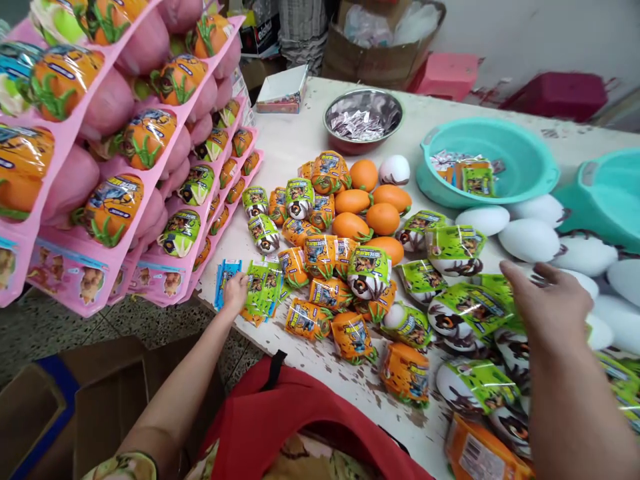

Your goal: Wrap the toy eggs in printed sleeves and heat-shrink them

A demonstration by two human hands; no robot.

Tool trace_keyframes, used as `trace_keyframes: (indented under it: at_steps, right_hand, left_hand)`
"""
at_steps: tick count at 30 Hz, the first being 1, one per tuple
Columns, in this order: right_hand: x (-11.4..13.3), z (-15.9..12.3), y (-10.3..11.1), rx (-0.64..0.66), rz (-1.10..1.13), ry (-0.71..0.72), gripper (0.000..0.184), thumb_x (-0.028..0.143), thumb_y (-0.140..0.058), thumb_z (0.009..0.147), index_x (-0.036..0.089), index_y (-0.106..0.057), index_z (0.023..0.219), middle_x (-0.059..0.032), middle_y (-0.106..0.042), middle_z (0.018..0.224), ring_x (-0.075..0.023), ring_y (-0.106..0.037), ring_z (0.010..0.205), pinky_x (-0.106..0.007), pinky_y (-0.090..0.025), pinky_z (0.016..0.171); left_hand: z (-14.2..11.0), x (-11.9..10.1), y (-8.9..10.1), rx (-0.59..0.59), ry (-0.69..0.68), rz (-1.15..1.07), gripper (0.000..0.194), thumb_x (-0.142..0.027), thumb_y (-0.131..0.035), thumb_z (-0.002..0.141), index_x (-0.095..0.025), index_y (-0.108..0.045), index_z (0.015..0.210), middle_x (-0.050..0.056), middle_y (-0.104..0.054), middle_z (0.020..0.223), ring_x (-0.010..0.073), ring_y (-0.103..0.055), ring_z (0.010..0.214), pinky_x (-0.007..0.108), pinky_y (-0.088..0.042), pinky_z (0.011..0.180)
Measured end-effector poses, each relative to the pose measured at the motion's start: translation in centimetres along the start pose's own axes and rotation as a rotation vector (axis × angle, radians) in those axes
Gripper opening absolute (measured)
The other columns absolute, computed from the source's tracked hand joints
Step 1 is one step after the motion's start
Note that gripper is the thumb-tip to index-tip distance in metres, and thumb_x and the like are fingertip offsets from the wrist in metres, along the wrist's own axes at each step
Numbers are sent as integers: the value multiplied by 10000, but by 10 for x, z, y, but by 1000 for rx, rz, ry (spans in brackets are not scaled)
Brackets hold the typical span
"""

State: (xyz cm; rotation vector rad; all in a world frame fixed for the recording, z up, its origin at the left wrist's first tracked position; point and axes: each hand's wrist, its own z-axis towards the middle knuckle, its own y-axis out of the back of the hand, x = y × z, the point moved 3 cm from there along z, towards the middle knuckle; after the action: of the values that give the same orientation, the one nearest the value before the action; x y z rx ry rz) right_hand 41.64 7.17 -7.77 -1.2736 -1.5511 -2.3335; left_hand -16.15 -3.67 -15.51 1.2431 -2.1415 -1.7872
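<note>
My left hand (236, 293) is at the table's front left edge, its fingers closed at the border of a pile of flat green printed wrappers (262, 285). Blue wrappers (227, 275) lie just left of it. Over on the right, my right hand (555, 303) hovers with thumb and fingers apart, nothing visible between them. Below and around it are white toy eggs (530, 240) and eggs in green wrappers (473, 313). Orange eggs (351, 227), some bare and some in orange wrappers (320, 253), are heaped between my hands.
Pink trays (75, 263) of packed eggs are stacked at the left. A steel bowl (363, 137) of small sachets stands at the back, with a turquoise basin (490, 143) to its right and another basin (607, 193) beyond. A small open box (283, 90) sits at the far edge.
</note>
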Motion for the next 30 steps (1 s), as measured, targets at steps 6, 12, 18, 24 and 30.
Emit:
trace_keyframes:
  at_steps: [6,12,18,24,30]
  right_hand:
    - [99,-179,-11,683,619,-110,522,564,-732,673,228,-689,1070,-112,-687,1046,-286,-642,946,-473,-487,865]
    - [107,-268,-72,1172,1083,-547,470,595,-778,607,155,-663,727,-47,-670,725,-190,-616,676,-325,-479,678]
    - [70,-232,-59,787,972,-345,411,512,-781,628,149,-592,589,29,-552,547,-104,-445,529,-232,-341,544]
    - [54,-201,-43,491,843,-347,328,462,-732,642,160,-605,650,2,-595,611,-142,-489,562,-254,-390,549]
    - [36,-172,-19,297,504,-142,118,292,-580,689,187,-605,642,-9,-632,652,-169,-536,606,-263,-396,601]
  left_hand:
    - [-58,-58,31,166,-305,-301,221,-336,-445,914,-202,-519,755,-33,-487,681,143,-502,687,255,-428,671]
    - [-117,-135,5,524,-500,-513,259,-425,-514,854,-196,-548,738,-41,-507,649,128,-469,610,226,-390,582]
    - [-124,-182,-34,522,-533,-514,284,-405,-565,804,-194,-509,623,-62,-447,571,121,-412,562,226,-320,545]
    - [-124,-220,-49,490,-563,-467,294,-396,-537,822,-196,-533,607,-54,-443,562,136,-405,584,251,-287,572]
    - [-126,-246,-53,592,-604,-580,260,-410,-530,837,-186,-574,713,-40,-500,659,138,-457,662,245,-353,630]
